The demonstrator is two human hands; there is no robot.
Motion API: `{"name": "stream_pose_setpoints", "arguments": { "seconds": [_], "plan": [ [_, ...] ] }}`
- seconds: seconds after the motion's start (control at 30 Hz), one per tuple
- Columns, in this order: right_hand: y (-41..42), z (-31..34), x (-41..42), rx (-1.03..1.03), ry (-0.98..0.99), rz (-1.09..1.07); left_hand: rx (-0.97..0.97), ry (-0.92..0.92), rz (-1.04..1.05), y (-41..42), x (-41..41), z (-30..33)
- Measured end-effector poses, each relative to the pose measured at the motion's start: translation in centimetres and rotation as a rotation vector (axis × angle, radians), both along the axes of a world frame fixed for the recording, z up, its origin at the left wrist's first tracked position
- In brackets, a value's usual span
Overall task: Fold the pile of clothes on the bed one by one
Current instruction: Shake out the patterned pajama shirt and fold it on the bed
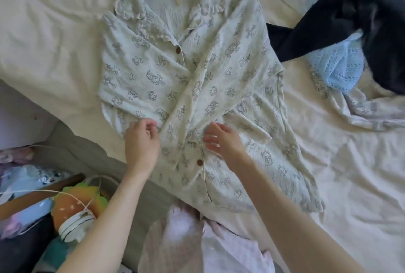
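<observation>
We see a pale printed pyjama shirt [197, 88] spread front-up across the middle of the bed [48, 31], collar far, hem near. The left hand [141, 141] pinches the cloth at the shirt's near-left edge — fingers curled on a fold. The right hand [221, 139] rests on the placket just above a brown button [199, 162], fingers relaxed and straight, grasping nothing. Far right lie a black garment [350, 16] and a blue knit [337, 66] — unfolded.

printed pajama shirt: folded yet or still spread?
Partly folded: the printed pajama shirt lies front-up on the bed, both sleeves folded across its front, body still full length.
</observation>
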State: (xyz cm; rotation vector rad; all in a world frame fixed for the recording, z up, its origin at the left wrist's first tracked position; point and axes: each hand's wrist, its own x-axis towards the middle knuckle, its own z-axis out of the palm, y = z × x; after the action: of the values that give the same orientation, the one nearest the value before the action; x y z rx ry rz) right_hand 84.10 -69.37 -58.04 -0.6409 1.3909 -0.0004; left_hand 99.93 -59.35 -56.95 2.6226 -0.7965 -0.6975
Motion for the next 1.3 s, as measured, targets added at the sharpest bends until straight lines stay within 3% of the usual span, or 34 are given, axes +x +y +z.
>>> {"name": "stream_pose_setpoints", "arguments": {
  "seconds": [0.07,0.13,0.27,0.37,0.47,0.53,0.63,0.77,1.03,1.13,1.23,1.3],
  "plan": [
    [-0.3,-0.2,1.3,0.044,0.013,-0.071,-0.029,-0.028,-0.175,0.0,-1.6,-0.2],
    [-0.3,-0.4,2.4,0.072,0.031,-0.123,0.088,-0.030,-0.303,-0.4,-3.5,-0.9],
    [-0.6,-0.7,3.5,0.058,0.097,-0.147,0.237,-0.126,-0.367,-0.8,-4.2,-2.7],
    [-0.5,-0.4,3.8,0.049,0.133,-0.138,0.128,0.066,-0.333,-0.5,-1.5,-2.6],
    [-0.1,0.1,3.8,0.033,0.104,-0.191,0.055,0.491,-0.108,1.0,2.7,-1.8],
    [0.4,0.2,4.0,0.017,0.085,-0.267,-0.070,0.719,0.187,2.2,5.1,-1.3],
    [1.8,-0.1,5.0,0.061,0.086,-0.297,-0.197,0.883,0.512,3.6,7.4,-1.8],
    [4.4,-0.6,7.2,0.107,0.137,-0.132,0.022,0.883,0.292,4.7,7.7,-2.7],
    [6.7,0.4,6.7,0.045,0.083,-0.009,-0.211,0.894,0.468,6.7,8.0,-2.1],
    [7.5,0.6,5.3,0.076,0.084,0.034,-0.123,0.889,0.416,8.4,6.9,-2.6],
    [8.4,0.3,3.6,0.089,0.170,0.175,0.077,0.738,0.327,9.9,6.0,-3.6],
    [8.5,0.1,2.5,-0.005,0.247,0.219,0.073,0.585,0.348,10.3,6.3,-4.1]
  ]
}}
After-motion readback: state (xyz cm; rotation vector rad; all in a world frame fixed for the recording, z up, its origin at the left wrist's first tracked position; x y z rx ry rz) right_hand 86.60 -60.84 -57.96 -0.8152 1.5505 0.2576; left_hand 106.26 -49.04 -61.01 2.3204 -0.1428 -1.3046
